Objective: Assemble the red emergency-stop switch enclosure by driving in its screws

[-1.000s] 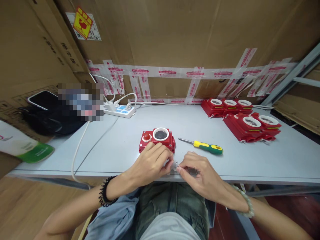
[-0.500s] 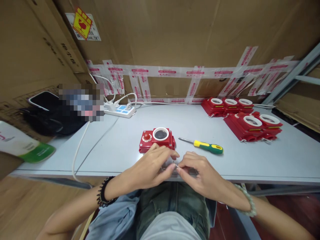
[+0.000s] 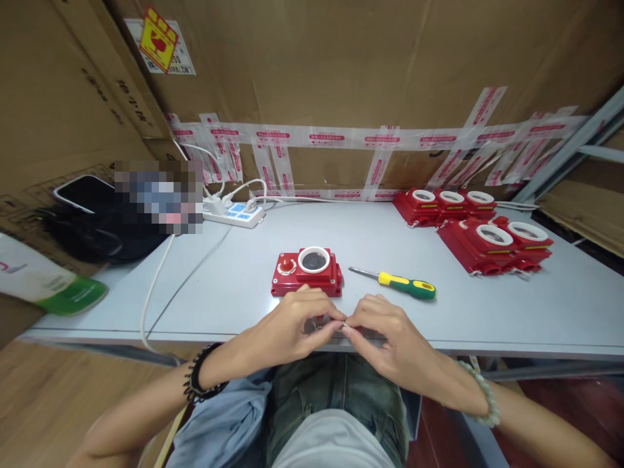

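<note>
My left hand [image 3: 305,323] and my right hand [image 3: 383,328] meet over the front edge of the table. Thumb and forefinger of each are pinched on a tiny metallic piece [image 3: 344,324], too small to name. Just beyond my left hand lies a red device housing [image 3: 305,285] with a round white-rimmed window and a red button; the fingers partly overlap its front side. To its right rests a screwdriver [image 3: 407,285] with a green and yellow handle, its shaft pointing left. Neither hand touches the screwdriver.
Several similar red housings [image 3: 475,247] stand at the back right. A white power strip [image 3: 234,213] with plugs sits at the back left, its cable [image 3: 151,286] running over the front edge. A tube [image 3: 63,286], a phone [image 3: 85,194] and a black bag [image 3: 102,234] are at the left.
My left forefinger has come down and closed against the thumb at the tiny piece; before, it was raised. The housing and screwdriver stay in place.
</note>
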`<state>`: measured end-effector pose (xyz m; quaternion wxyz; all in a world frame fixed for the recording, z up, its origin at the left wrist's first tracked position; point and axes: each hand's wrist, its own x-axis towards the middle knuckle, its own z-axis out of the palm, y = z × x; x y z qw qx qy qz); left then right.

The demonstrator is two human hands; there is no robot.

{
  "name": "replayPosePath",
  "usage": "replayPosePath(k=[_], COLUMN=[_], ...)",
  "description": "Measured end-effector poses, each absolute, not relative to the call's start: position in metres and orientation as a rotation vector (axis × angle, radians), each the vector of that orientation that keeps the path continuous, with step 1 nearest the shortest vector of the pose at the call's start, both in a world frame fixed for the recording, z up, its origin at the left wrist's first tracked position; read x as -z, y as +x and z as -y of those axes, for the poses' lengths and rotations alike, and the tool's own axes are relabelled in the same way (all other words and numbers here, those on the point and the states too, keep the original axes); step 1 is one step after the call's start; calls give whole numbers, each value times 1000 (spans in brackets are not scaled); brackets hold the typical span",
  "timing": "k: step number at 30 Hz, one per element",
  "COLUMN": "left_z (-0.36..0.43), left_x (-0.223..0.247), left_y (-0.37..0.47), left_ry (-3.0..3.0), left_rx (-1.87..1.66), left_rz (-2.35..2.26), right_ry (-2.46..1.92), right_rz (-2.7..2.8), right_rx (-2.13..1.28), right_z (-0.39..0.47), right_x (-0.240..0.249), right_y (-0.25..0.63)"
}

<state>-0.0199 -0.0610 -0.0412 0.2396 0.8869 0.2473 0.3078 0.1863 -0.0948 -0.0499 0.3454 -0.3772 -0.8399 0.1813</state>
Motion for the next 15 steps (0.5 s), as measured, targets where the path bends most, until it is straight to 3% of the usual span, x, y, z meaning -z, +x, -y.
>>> replayPosePath(k=[15], left_z=[61], left_x=[45], left_y=[-20], left_ry=[2551], left_rx=[-916], left_rz=[-583], right_ry=[-973], right_rz=[2161], right_rx=[-493], right_z=[94], right_x=[45], right_y=[190])
